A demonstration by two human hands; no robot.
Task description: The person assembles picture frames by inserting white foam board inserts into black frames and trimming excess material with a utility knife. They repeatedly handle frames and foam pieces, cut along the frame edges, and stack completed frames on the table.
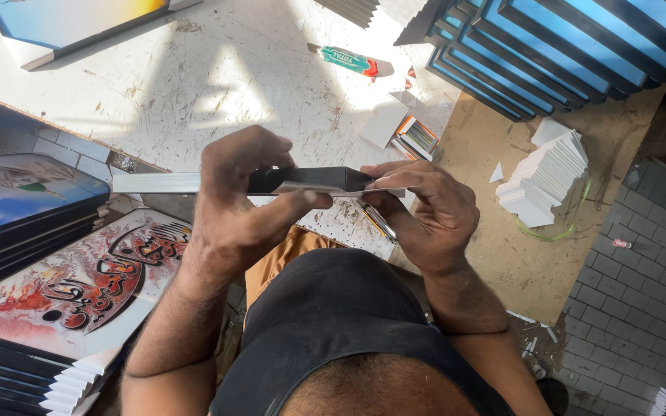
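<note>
I hold a thin framed panel (314,179) edge-on, with a black frame and a pale side strip that sticks out to the left. My left hand (244,196) grips its middle, thumb under and fingers over the top edge. At the panel's right corner my right hand (425,212) pinches a white corner piece. A thin pencil-like stick (378,222) lies under the right hand's fingers.
A scratched white worktable (217,85) lies beyond the hands. It carries a small green tube (348,61) and an open box of staples (414,137). Blue framed panels (549,46) are stacked at top right, white corner pieces (545,179) on brown board, printed canvases (79,281) at left.
</note>
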